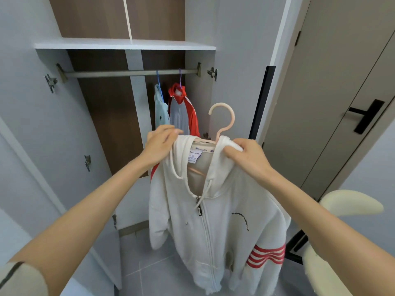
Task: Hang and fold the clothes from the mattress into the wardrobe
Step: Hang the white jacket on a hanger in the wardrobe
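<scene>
Here the left hand point(160, 144) and right hand point(245, 155) each pinch a shoulder of the white hoodie point(213, 221) on a pink hanger point(224, 118), near the wardrobe rail point(128, 73); its neck label point(195, 156) is too blurred to read.

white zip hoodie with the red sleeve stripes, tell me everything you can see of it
The white zip-up hoodie looks like soft fleece cotton. Its front zip is closed nearly to the neck, with white drawcords and a size label inside the collar. One sleeve bears four red stripes, and a small dark curved mark sits on the chest. It hangs upright on a pale peach plastic hanger, held in front of the open wardrobe, not yet on the metal rail. The left hand and right hand grip its shoulders.
</scene>
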{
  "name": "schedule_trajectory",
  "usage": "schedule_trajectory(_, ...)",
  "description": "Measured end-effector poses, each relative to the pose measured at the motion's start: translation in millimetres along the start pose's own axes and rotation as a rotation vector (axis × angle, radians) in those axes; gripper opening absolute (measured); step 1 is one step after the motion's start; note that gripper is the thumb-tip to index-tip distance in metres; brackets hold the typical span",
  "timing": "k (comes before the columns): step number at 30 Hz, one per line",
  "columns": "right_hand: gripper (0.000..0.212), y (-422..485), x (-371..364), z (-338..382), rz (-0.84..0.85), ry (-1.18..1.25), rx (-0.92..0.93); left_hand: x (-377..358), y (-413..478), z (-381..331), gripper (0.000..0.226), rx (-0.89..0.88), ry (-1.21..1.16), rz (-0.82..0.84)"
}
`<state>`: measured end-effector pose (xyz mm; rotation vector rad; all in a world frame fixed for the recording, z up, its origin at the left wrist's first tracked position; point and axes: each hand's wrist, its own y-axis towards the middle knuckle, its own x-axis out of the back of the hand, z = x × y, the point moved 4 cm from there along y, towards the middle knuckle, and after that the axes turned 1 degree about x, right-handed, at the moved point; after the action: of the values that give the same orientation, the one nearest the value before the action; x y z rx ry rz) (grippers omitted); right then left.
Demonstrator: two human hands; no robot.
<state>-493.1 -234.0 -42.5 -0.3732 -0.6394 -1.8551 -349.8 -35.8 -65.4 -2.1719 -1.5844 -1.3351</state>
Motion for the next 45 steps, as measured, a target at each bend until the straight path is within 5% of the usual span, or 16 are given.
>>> schedule_trajectory(4, 0.026, 4.1, 12.9, -2.0, -0.051, -0.035, -0.043, -8.0, -5.1, 1.0, 0.032, -0.012, -0.025, -0.051)
schedule_trajectory(9, 0.037, 0.2, 16.5, -11.7, -0.069, -0.077, -0.06, -11.6, 0.9, -25.3, 0.016, 0.011, 0.217, -0.157)
schedule_trajectory(13, 0.031, -4.7, 35.1, -27.2, -0.141, -0.035, -0.124, -8.0, -1.0, 2.7, 0.009, 0.274, 0.183, -0.149)
schedule_trajectory(17, 0.026, -6.0, 55.5, -37.0, -0.227, 0.01, -0.174, -25.0, -22.0, 33.9, 0.049, 0.459, 0.372, 0.106)
schedule_trajectory(23, 0.024, -4.8, 63.4, -41.3, -0.281, 0.117, -0.195, -58.8, -33.6, 25.5, 0.104, 0.436, 0.42, 0.403)
schedule_trajectory(26, 0.029, -6.5, 65.1, -38.2, -0.241, 0.121, -0.174, -66.2, -22.1, 3.0, 0.085, 0.258, 0.253, 0.336)
schedule_trajectory(31, 0.026, -12.7, 65.9, -32.6, -0.201, 0.079, -0.114, -58.1, 7.7, -36.1, 0.062, 0.061, 0.016, 0.0)
schedule_trajectory(36, 0.028, -18.0, 80.3, -40.2, -0.222, 0.014, -0.106, -55.5, 16.8, -33.0, 0.02, -0.085, 0.191, 0.042)
schedule_trajectory(45, 0.034, -24.0, 98.1, -52.3, -0.29, -0.164, -0.139, -75.7, 7.2, -28.1, 0.01, -0.052, 0.441, 0.091)
